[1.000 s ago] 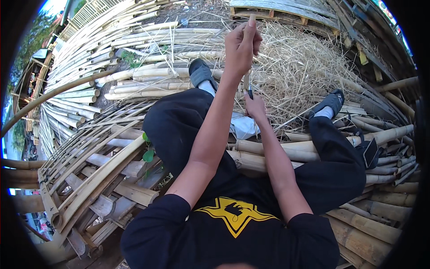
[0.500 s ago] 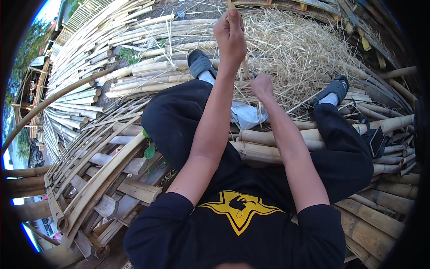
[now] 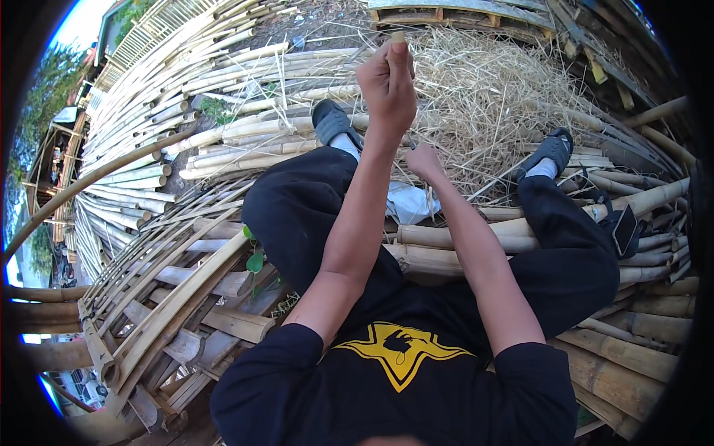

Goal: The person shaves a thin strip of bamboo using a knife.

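Observation:
My left hand [image 3: 388, 89] is raised in front of me, its fingers wrapped round a pale bamboo strip [image 3: 399, 36]. Only the strip's top end pokes out above the thumb; the rest is hidden by the hand and forearm. Lower and just to the right, my right hand [image 3: 425, 161] is closed on what looks like a knife [image 3: 411, 146]. A small dark bit of it shows by the fingers, close to my left wrist. Beneath the hands lies a crumpled whitish plastic bag [image 3: 410, 202], between my legs.
A heap of pale bamboo shavings [image 3: 498, 97] spreads ahead, between and beyond my sandalled feet. Long bamboo poles [image 3: 253, 130] lie to the left, and thick poles [image 3: 439, 236] run under my legs. A woven bamboo frame [image 3: 171, 297] stands at left; a phone [image 3: 625, 230] rests at right.
My left hand has come slightly nearer to me with the bamboo strip. The right hand has shifted left, closer to the left wrist. The whole view has tipped slightly.

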{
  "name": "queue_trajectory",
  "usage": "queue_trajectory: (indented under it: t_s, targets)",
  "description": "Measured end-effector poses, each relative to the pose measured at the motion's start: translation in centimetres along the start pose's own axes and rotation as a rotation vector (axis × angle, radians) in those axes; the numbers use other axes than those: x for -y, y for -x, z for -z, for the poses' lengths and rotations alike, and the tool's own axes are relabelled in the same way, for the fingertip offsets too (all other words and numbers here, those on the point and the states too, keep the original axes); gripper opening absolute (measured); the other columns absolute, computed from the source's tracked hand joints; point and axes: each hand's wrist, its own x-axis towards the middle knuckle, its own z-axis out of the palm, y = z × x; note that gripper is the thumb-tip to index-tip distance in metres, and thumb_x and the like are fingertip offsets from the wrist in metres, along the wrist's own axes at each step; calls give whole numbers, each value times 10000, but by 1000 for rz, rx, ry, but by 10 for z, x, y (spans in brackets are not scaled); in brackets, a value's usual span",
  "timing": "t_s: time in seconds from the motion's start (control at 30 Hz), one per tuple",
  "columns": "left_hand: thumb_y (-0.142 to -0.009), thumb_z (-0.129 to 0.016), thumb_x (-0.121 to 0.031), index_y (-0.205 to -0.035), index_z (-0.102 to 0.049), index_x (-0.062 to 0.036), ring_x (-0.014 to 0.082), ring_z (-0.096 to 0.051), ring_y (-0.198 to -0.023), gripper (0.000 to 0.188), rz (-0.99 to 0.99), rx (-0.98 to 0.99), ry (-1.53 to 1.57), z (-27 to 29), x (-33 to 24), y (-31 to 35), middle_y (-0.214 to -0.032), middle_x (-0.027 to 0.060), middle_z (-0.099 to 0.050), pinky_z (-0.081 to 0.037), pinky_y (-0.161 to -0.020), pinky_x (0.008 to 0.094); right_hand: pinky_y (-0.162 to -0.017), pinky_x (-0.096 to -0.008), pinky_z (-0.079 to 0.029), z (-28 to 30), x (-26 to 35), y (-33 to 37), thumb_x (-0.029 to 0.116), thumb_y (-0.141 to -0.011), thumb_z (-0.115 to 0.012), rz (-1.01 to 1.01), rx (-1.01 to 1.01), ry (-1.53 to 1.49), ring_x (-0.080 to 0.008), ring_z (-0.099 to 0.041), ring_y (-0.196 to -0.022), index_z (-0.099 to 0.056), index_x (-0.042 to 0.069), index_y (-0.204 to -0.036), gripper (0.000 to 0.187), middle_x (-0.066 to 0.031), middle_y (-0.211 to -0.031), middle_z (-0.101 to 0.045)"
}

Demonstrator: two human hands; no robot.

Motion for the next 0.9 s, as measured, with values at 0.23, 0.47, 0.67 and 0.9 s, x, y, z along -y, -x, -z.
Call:
queue_trajectory:
  t_s: [0.23,0.47,0.67,0.9]
  targets:
    - [-958,-402,-468,-621,-365,-71,64,-304,-417,522,-90,-129,-43,5,-49,-6,-530,-28,-300,-247,-396,232,-869,-431,-476,8,13,18,269,-745,-609,8,-39,-14,-403,-600,-995,-642,-65,-980,409,-295,-1023,-617]
    - [-971,-377,-464,-625,-394,-56,56,-346,-426,535,-2,-170,85,0,-86,0,-524,-24,-335,-260,-387,205,-837,-441,-475,23,-1,34,239,-743,-569,29,-69,-74,-416,-603,-957,-664,-59,-875,339,-304,-948,-623]
    - [-897,-266,-655,-613,-233,-135,93,-136,-402,594,16,-291,-4,7,-144,-7,-469,-33,-166,-128,-381,265,-829,-430,-486,29,-47,26,238,-772,-568,7,-54,49,-398,-618,-955,-669,-52,-880,326,-286,-937,-636]
    - [-901,-278,-651,-626,-227,-140,107,-99,-467,583,-10,-403,11,20,-180,-14,-503,-33,-123,-112,-445,281,-783,-430,-506,49,-31,9,239,-760,-585,68,-148,72,-384,-639,-884,-676,-29,-868,303,-256,-894,-653]
